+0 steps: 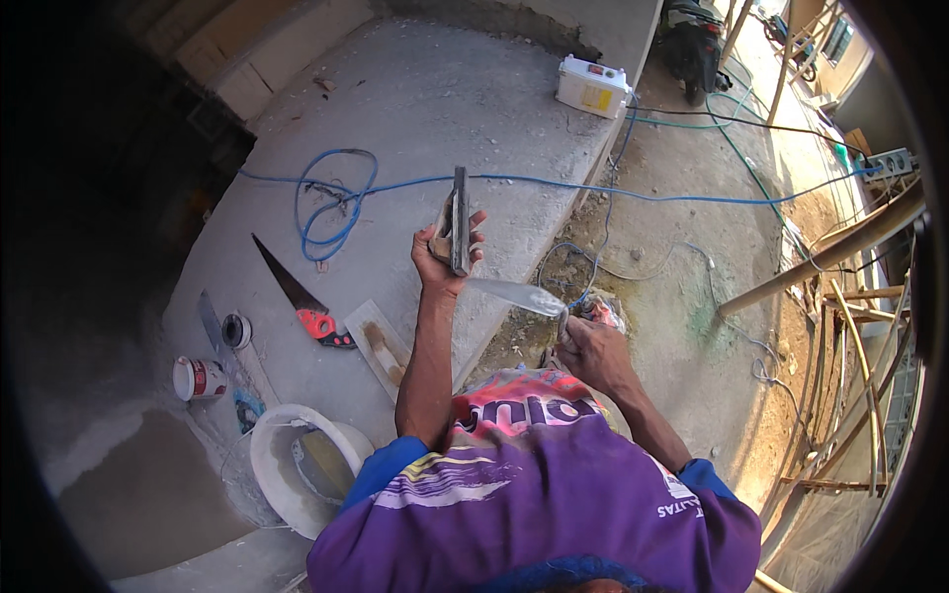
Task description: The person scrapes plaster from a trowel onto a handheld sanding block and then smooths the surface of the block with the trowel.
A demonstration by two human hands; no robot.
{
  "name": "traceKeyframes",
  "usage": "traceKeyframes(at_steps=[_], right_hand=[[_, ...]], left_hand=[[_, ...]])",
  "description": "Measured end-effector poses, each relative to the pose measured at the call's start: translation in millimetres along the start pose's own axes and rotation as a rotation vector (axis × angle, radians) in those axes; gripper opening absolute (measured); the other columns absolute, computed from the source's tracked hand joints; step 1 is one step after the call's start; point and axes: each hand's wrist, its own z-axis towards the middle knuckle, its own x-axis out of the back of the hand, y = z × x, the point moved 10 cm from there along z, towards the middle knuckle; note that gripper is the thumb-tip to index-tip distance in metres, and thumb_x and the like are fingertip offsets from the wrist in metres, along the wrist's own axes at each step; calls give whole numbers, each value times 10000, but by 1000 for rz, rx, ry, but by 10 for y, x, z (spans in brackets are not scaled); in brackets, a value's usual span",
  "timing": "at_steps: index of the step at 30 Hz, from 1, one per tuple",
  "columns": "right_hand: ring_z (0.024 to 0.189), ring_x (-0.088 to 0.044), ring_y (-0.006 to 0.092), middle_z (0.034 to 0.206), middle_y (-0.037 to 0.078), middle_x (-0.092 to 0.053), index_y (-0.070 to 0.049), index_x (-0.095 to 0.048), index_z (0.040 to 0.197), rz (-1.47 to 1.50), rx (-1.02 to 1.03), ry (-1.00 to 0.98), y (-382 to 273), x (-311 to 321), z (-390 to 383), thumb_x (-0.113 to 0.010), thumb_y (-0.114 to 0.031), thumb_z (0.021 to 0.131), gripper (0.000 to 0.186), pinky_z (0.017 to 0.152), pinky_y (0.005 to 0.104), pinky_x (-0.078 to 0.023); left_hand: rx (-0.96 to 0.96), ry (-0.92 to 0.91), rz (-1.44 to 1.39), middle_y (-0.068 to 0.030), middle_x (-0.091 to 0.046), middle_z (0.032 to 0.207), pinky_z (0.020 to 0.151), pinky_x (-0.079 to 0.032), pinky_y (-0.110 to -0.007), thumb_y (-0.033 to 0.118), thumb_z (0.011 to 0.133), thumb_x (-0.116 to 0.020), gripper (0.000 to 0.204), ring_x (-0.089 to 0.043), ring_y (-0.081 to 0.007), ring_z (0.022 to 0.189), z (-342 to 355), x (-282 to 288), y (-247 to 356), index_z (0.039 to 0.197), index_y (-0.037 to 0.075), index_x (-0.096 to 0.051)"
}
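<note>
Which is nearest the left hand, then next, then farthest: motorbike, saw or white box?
Head view, from the left hand:
1. Saw, on its left
2. White box, ahead, to the right
3. Motorbike, farther ahead and right

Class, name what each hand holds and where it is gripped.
Left hand: a dark, flat float, gripped around its nearer end; exact finger hold unclear. Right hand: a trowel, gripped at its handle end.

Purple shirt (pixel 554 504), blue sleeves (pixel 384 476), white brushstroke markings (pixel 445 484)
</note>
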Motion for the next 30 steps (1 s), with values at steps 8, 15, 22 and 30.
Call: traceKeyframes(at_steps=[8,15,22,30], right_hand=[[713,-581,382,755,167,-577,-51,-479,872,-61,-128,59,301,164,655,-672,-228,770,281,614,460,-437],[652,-559,405,670,193,-553,-31,-473,853,-40,-25,-1,324,-76,938,-641,-201,777,252,584,475,-418],[585,-584,381,627,187,-566,-40,-473,840,-112,44,-294,132,-182,553,-575,-144,787,155,530,476,-445],[613,-583,373,643,177,-561,-45,-465,840,-120,15,-110,311,67,779,-563,-124,780,139,545,459,-444]], left_hand=[[-75,140,-182,-203,-531,1266,1028,-357,-568,290,817,-466,590,-529,-360,1155,-280,144,-205,1306,-40,-437],[-82,158,109,-188,-586,1158,815,-535,-428,310,938,-420,467,-606,-314,1011,-335,5,-170,1248,-35,-482],[-125,393,192,-96,-653,952,654,-561,-315,222,954,-427,304,-657,-170,769,-367,333,26,1144,23,-555],[-172,376,278,-67,-649,941,609,-547,-263,169,957,-426,266,-645,-123,736,-319,157,92,1138,25,-556]])
